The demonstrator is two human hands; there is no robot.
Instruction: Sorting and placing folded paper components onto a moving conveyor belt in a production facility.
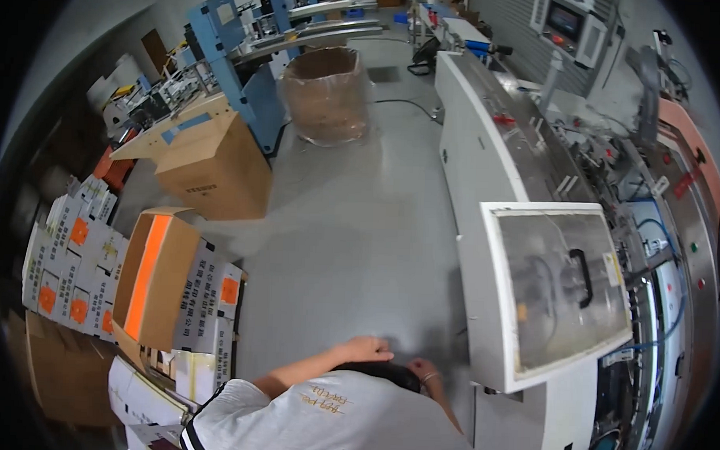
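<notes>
Closest to you is your light grey shirt [361, 419], with small orange letters on it. Just past it, a black thing [383, 372] sits in front of your body, between your two hands; too little of it shows to say what it is. Your left hand [367, 350] is at its far edge with the fingers bent, but I can't tell if it grips anything. Your right hand [423, 370] is by its right end, small and partly hidden, so I can't tell if it is open or closed. To your right is a cloudy see-through lid [543, 311] with a black handle [584, 276], on a long white machine [478, 142]. To your left, a brown box with an orange strip [147, 277] sits by white cartons [69, 254]. Farther off are a big brown cardboard box [227, 173], a round brown bin [325, 97] wrapped in clear plastic, and a blue machine [257, 98].
</notes>
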